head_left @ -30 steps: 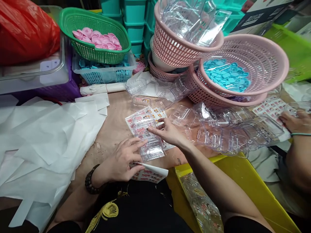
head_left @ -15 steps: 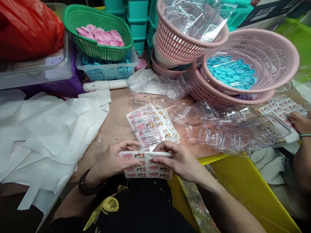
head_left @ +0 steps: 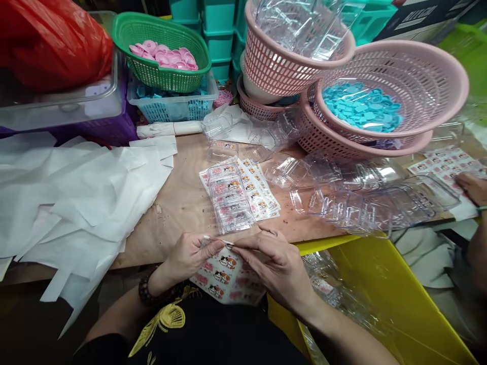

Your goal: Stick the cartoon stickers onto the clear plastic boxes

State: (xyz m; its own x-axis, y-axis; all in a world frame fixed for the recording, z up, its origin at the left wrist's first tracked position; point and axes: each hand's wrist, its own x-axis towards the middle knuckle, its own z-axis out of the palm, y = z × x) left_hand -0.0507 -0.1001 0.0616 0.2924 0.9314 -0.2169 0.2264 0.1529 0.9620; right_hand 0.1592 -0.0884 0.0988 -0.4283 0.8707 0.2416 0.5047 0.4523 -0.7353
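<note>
Between my hands, above my lap, hangs a sticker sheet [head_left: 224, 276] printed with cartoon cats and pink lettering. My left hand [head_left: 194, 256] pinches its top edge between thumb and fingers. On the same edge, close beside it, my right hand [head_left: 272, 261] is closed; the edge is curled there. Just beyond my hands, several clear plastic cases [head_left: 232, 203] lie overlapping in a row, with cat stickers showing through or on them. More sticker sheets [head_left: 262, 195] are fanned underneath.
White backing paper [head_left: 76, 197] is heaped on the left. Loose clear cases [head_left: 353, 203] spread across the right, near another person's hand [head_left: 472, 187] on a sticker sheet. Pink baskets [head_left: 429, 91] and a green basket [head_left: 163, 81] stand behind. A yellow bin [head_left: 411, 294] sits below the table edge.
The sheet has tilted and now hangs lower, its printed face more visible. My hands have come closer together at its top edge. The view has shifted slightly.
</note>
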